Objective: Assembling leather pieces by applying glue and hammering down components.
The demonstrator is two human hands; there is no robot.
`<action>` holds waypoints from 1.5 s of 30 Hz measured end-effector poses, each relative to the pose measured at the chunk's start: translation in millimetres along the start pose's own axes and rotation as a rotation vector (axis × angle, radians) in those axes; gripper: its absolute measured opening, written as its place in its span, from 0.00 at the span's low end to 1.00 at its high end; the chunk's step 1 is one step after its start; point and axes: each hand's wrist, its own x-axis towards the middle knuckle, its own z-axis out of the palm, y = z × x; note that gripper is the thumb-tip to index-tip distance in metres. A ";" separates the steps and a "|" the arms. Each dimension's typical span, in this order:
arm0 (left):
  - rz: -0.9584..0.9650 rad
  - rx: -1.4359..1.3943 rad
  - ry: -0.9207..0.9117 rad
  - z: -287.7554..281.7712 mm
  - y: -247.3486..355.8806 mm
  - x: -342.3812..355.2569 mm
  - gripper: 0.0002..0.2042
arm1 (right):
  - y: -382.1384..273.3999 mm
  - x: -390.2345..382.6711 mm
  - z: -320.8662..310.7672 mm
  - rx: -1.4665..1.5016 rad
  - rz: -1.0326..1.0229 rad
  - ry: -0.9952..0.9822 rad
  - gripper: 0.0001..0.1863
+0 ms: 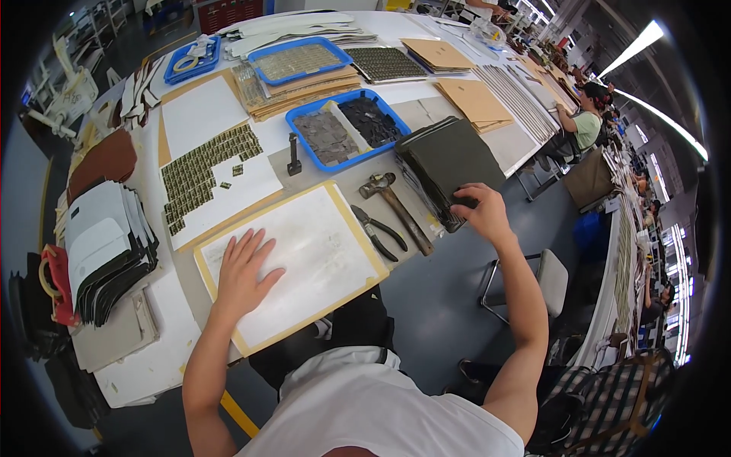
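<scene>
My left hand [246, 272] lies flat with fingers spread on a white board [312, 251] edged with yellow tape, at the table's near edge. At the right, my right hand [485, 213] has thumb and fingers closed on the near corner of a stack of dark sheets [449, 156]. How many sheets the pinch takes in is hidden. Between board and stack lie a hammer [400, 209] with a wooden handle and pliers [378, 231] with black handles. Behind the board, a small dark metal tool [294, 154] stands near a white sheet with rows of small patterned pieces [202, 179].
A blue tray [298, 156] holds grey and black pieces; another blue tray [263, 72] sits on stacked boards behind it. Dark and white stacked pieces [106, 236] lie at the left. A stool [550, 282] stands at the right. Farther off, a person [588, 126] sits at the table.
</scene>
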 end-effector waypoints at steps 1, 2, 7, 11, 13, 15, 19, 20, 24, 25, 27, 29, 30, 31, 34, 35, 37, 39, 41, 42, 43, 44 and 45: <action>0.006 -0.002 0.005 0.1 -0.5 -0.2 0.27 | 4.6 1.6 -0.8 0.087 0.028 -0.026 0.15; 0.004 -0.003 0.004 0.3 -0.8 -0.2 0.27 | 9.1 2.5 -1.7 0.086 0.028 -0.028 0.15; 0.011 -0.010 0.021 0.3 -0.9 -1.1 0.27 | 7.0 2.1 -1.6 0.046 -0.061 -0.023 0.14; 0.013 -0.017 0.027 -0.1 -2.7 -1.2 0.26 | -5.1 -3.4 0.3 -0.001 -0.086 -0.025 0.13; 0.024 -0.015 0.030 -0.2 -3.0 -1.1 0.26 | -10.5 -4.8 -3.4 -0.050 -0.127 -0.029 0.13; 0.023 -0.016 0.028 0.1 -3.2 -1.0 0.26 | -4.9 -5.0 -1.7 -0.043 -0.132 -0.028 0.14; 0.015 -0.013 0.015 0.4 -3.4 -0.5 0.26 | -4.5 -2.9 -1.6 -0.050 -0.152 -0.014 0.14; 0.014 -0.013 0.015 0.1 -3.4 -0.6 0.26 | -5.9 -3.1 -1.2 -0.050 -0.152 -0.015 0.14; 0.014 -0.020 0.011 -0.2 -3.1 -0.6 0.26 | -7.1 -5.1 1.4 -0.134 -0.201 0.024 0.12; 0.013 -0.022 0.012 -0.3 -3.2 -0.9 0.26 | -6.4 -5.3 2.7 -0.143 -0.222 0.048 0.11; 0.015 -0.025 0.014 -0.5 -3.3 -1.2 0.26 | -5.0 -5.3 3.1 -0.174 -0.254 0.073 0.09; 0.014 -0.028 0.018 -0.9 -3.0 -1.5 0.26 | -3.3 -6.0 6.1 -0.204 -0.289 0.098 0.08; 0.014 -0.031 0.019 -1.2 -2.7 -1.7 0.26 | -1.5 -8.1 10.0 -0.324 -0.316 0.126 0.07; 0.010 -0.031 0.020 -1.8 -2.8 -2.1 0.26 | -4.0 -7.9 12.4 -0.442 -0.347 0.155 0.06; 0.005 -0.053 0.015 -2.5 -1.6 -0.8 0.26 | -13.6 -5.5 9.9 -0.541 -0.220 0.361 0.05; -0.002 -0.052 0.017 -2.8 -0.7 -0.5 0.26 | -17.2 -0.4 4.8 -0.538 -0.227 0.359 0.05; 0.002 -0.087 0.027 -4.1 -0.1 -0.1 0.25 | -26.1 13.7 -10.8 -0.498 -0.250 0.684 0.05; -0.018 -0.128 0.032 -0.3 -6.2 -1.5 0.24 | -55.6 23.3 -19.4 -0.435 -0.318 0.754 0.06; -0.026 -0.178 0.027 1.3 -9.7 -3.3 0.23 | -72.0 23.8 -19.8 -0.382 -0.369 0.819 0.06; -0.030 -0.184 0.038 1.2 -9.9 -2.2 0.22 | -76.0 25.4 -18.4 -0.348 -0.355 0.745 0.08; -0.030 -0.192 0.051 1.8 -9.9 -1.3 0.22 | -78.3 25.7 -18.1 -0.318 -0.338 0.672 0.09; -0.031 -0.195 0.050 0.6 -9.6 -2.9 0.22 | -74.8 22.8 -13.8 -0.319 -0.339 0.669 0.09; -0.038 -0.173 0.031 -2.2 -8.9 -5.0 0.21 | -65.8 17.1 -4.9 -0.205 -0.238 0.513 0.11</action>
